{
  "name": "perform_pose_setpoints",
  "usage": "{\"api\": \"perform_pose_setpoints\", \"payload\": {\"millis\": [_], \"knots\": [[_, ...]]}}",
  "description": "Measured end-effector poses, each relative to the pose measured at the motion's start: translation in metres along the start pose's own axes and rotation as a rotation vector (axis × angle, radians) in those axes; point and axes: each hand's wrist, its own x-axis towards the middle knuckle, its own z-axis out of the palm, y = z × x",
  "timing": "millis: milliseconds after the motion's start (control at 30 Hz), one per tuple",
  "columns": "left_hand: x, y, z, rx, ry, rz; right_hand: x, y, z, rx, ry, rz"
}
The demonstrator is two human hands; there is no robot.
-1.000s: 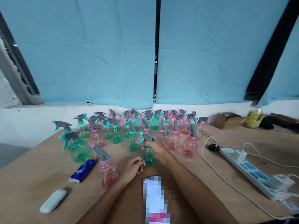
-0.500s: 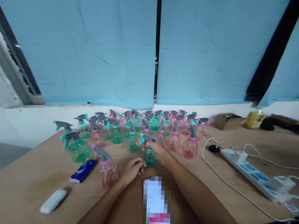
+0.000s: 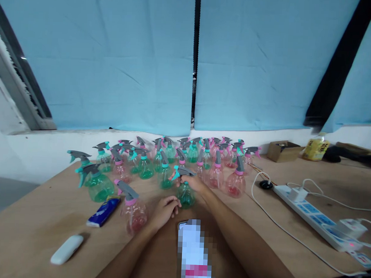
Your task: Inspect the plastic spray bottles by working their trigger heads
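My right hand (image 3: 191, 182) is wrapped round the neck of a green spray bottle (image 3: 186, 196) with a grey and turquoise trigger head, which stands upright on the table. To its left, my left hand (image 3: 167, 208) rests on the tabletop, loosely curled with nothing in it, its fingertips close to the bottle's base. A pink spray bottle (image 3: 134, 214) stands left of my left wrist. Behind my hands, several more green and pink bottles are grouped, among them a green one (image 3: 164, 176) and a pink one (image 3: 235, 183). Below my hands lies a phone (image 3: 194, 246), its screen blurred out.
On the left lie a blue packet (image 3: 104, 211) and a white oval case (image 3: 66, 249). A power strip (image 3: 311, 216) with chargers and white cables runs along the right. Farther back are a cardboard box (image 3: 283, 151) and a yellow-labelled bottle (image 3: 316, 148), below blue curtains (image 3: 124, 62).
Almost nothing differs. Both hands and the held spray bottle keep their places; the view has shifted very slightly.
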Motion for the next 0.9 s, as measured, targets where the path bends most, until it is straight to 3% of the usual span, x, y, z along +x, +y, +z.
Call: {"api": "perform_pose_setpoints", "payload": {"millis": [467, 600, 733, 900], "knots": [[0.001, -0.002, 0.000, 0.006, 0.017, -0.010, 0.000, 0.004, 0.001, 0.009, 0.048, -0.017], [-0.001, 0.002, -0.001, -0.010, 0.027, -0.012, -0.005, 0.011, 0.004, -0.002, 0.146, -0.057], [-0.006, 0.008, 0.001, -0.056, 0.002, -0.001, -0.012, 0.021, 0.010, 0.006, 0.302, -0.178], [-0.012, 0.013, 0.009, -0.142, -0.063, 0.037, -0.019, 0.033, 0.021, -0.178, 0.259, -0.291]]}}
